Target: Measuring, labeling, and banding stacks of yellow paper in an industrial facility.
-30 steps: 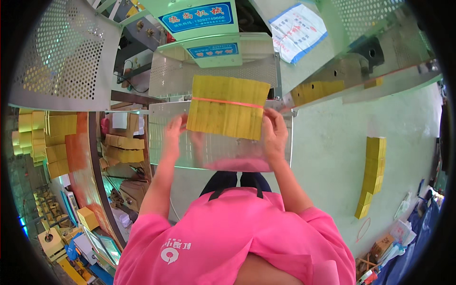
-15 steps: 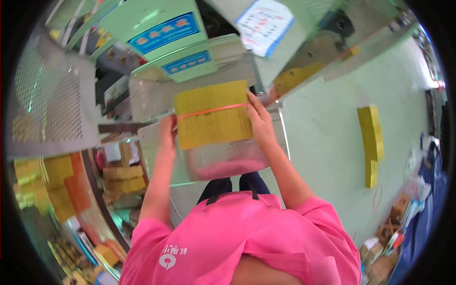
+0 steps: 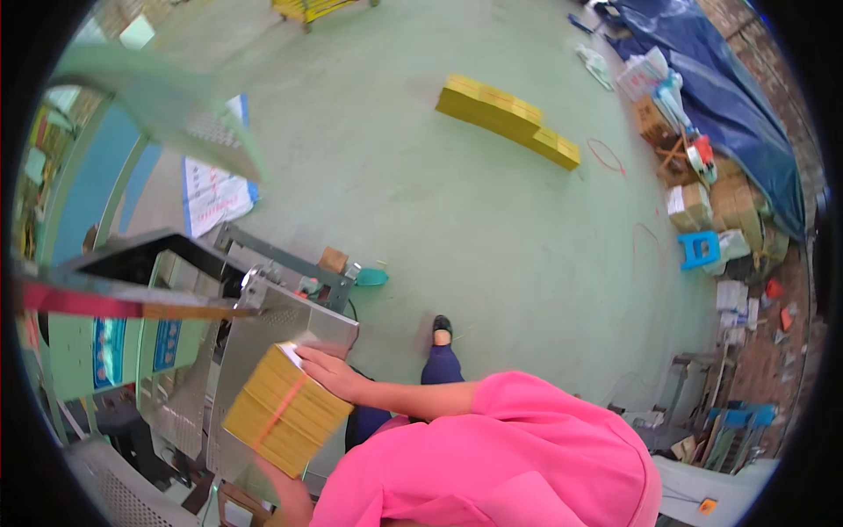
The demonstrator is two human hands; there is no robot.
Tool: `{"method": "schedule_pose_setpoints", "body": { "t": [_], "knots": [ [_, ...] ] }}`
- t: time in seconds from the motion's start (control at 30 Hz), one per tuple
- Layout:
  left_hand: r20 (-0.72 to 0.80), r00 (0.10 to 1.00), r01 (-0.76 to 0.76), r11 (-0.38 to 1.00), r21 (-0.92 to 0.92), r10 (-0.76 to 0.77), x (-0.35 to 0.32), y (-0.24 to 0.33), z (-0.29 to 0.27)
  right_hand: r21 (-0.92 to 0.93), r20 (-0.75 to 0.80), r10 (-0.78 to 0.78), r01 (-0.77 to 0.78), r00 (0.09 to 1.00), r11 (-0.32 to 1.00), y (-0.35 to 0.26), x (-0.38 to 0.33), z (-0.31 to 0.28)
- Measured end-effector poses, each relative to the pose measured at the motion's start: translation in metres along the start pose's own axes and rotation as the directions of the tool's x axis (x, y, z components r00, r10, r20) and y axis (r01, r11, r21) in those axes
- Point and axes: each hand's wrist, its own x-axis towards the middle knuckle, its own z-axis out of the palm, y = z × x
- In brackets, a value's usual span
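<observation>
Beside green machine (image 3: 123,342), both hands grip yellow bundle (image 3: 285,408) edgewise.

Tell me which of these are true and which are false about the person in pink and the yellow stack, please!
1. Both hands are on the yellow paper bundle. True: the right hand lies on its upper edge, the left hand is under its lower end.
2. The bundle has a blue ribbon around it. False: the band is orange.
3. A row of yellow stacks lies on the green floor. True.
4. The small stool near the clutter is red. False: it is blue.
5. The person wears a pink top. True.
</observation>
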Motion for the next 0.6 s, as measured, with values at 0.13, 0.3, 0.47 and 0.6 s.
{"method": "schedule_pose_setpoints", "body": {
  "t": [0.13,0.3,0.47,0.6],
  "knots": [
    [0.048,0.998,-0.053,0.988,0.144,0.047,-0.039,-0.027,0.135,0.322,-0.047,0.114,-0.093,0.992,0.942,-0.007,-0.064,-0.104],
    [0.163,0.975,0.149,0.989,0.016,-0.150,-0.010,-0.073,0.313,0.417,-0.312,-0.013,0.149,0.950,0.897,0.020,-0.118,-0.263],
    [0.235,0.959,0.078,0.942,0.326,-0.160,-0.017,-0.132,0.479,0.609,-0.411,0.091,0.198,0.907,0.768,-0.023,-0.200,-0.428],
    [0.290,0.925,0.115,0.910,0.398,-0.244,-0.007,-0.166,0.602,0.441,-0.645,0.051,0.317,0.763,0.840,-0.002,-0.227,-0.522]
  ]
}}
